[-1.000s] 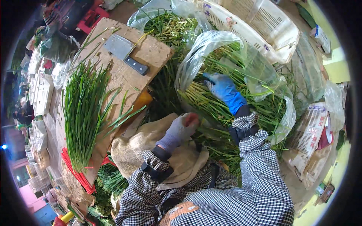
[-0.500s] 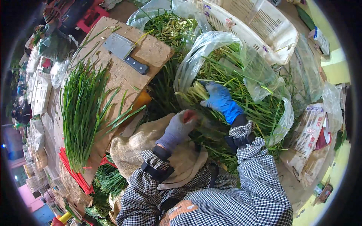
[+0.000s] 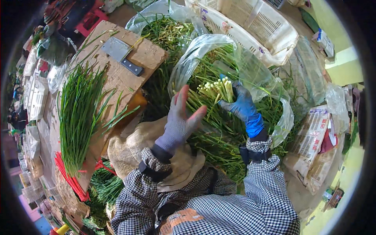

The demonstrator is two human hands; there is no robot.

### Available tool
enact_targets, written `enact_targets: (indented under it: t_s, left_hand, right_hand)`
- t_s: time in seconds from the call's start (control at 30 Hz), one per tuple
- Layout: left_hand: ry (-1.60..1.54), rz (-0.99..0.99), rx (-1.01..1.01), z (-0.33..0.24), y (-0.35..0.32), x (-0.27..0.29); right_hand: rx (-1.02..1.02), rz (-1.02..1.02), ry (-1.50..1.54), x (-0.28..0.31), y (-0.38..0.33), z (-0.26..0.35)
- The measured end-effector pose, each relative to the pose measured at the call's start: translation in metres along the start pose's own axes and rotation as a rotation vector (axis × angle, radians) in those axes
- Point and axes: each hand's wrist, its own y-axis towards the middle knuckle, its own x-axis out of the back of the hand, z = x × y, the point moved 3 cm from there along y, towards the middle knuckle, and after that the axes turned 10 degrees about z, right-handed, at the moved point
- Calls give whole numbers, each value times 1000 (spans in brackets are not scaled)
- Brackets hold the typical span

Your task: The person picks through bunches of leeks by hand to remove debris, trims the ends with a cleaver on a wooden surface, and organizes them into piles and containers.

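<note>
The left hand (image 3: 181, 124), in a grey glove, is spread open beside the stalks, holding nothing. Beyond it, the right hand (image 3: 242, 105), gloved blue, grips a bunch of garlic chives (image 3: 216, 89) over the clear plastic bag (image 3: 256, 74). The pale cut ends face up toward the camera, evidently for alignment; the long axis runs down toward the bag.
</note>
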Motion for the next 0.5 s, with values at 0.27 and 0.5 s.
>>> enact_targets:
  t_s: [0.27,0.5]
  left_hand:
    - [-977,91,281,-11,25,-37]
    - [-670,274,185,-48,12,-46]
  right_hand:
    - [218,118,-291,-23,-8,22]
    - [287,12,-193,-23,0,-1]
